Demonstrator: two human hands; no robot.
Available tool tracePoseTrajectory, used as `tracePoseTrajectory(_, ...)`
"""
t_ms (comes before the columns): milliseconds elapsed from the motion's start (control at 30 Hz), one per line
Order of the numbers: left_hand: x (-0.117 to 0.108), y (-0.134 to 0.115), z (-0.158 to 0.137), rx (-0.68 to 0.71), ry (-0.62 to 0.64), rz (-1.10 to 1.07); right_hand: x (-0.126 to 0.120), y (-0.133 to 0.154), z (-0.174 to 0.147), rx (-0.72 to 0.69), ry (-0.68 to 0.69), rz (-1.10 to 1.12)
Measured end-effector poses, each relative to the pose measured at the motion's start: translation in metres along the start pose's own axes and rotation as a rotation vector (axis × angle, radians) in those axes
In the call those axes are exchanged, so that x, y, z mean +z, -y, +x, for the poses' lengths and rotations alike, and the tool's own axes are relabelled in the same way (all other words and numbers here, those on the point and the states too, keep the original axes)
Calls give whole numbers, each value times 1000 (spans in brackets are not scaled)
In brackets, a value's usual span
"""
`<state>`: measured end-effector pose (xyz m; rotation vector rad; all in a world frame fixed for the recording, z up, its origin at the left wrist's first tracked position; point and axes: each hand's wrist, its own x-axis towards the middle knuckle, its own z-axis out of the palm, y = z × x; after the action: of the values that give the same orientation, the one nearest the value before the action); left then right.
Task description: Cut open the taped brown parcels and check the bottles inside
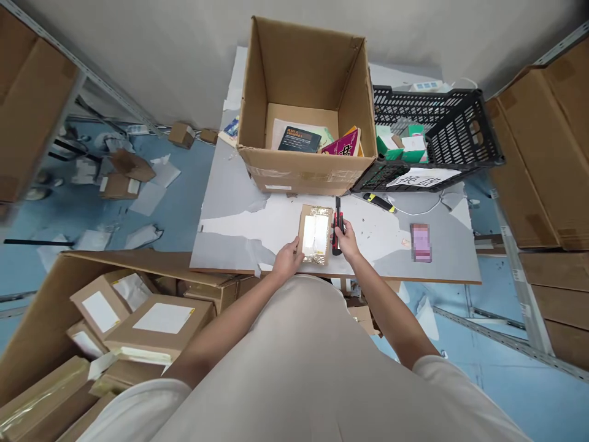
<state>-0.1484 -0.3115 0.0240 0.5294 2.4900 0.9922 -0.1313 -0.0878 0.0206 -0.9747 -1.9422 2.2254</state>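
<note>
One small brown cardboard parcel, taped, white-labelled, flat on our grey-and-white table; our left hand touches its left edge, whether clamped we cannot tell. One slim red-and-black utility knife, our right hand clasped around it, just beside the parcel.

Taped parcel — red-black cutter alongside

At centre, the left hand touches a taped parcel; the right hand grasps a red-and-black cutter. An open carton stands upper centre.
</note>
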Motion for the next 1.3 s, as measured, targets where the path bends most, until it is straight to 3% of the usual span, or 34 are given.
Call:
tracePoseTrajectory(133,-1,-4,4,-28,-12,33,-3,-3,-11,-8,1,-29)
tracePoseTrajectory(233,-15,-7,37,-3,-41,53,-11,-6,-39,51,-8,8)
tracePoseTrajectory(333,-29,-9,88,83,-71,18,-22,-11,-73,237,13,76)
tracePoseTrajectory(433,-35,-8,132,172,17,9,-27,-15,-97,464,99,161)
tracePoseTrajectory(533,-32,-6,152,152,101,-1,-23,-18,-105,535,167,301)
tracePoseTrajectory(667,-34,0,141,41,-15,-13,-18,-19,-95,390,66,338)
tracePoseTrajectory(800,-44,11,94,-124,-202,18,-22,-13,-62,208,-52,300)
tracePoseTrajectory(900,-43,20,49,-231,-221,-19,-22,-2,-26,80,-61,235)
tracePoseTrajectory(1000,-35,23,17,-305,-189,-43,-19,13,1,-20,15,78)
tracePoseTrajectory(1067,-32,21,11,-247,-244,-9,-22,21,8,-53,58,-59)
tracePoseTrajectory(1167,-35,14,23,-33,-284,138,-38,26,-2,-63,32,-316)
tracePoseTrajectory(1300,-40,0,47,180,-36,407,-61,25,-35,11,109,-600)
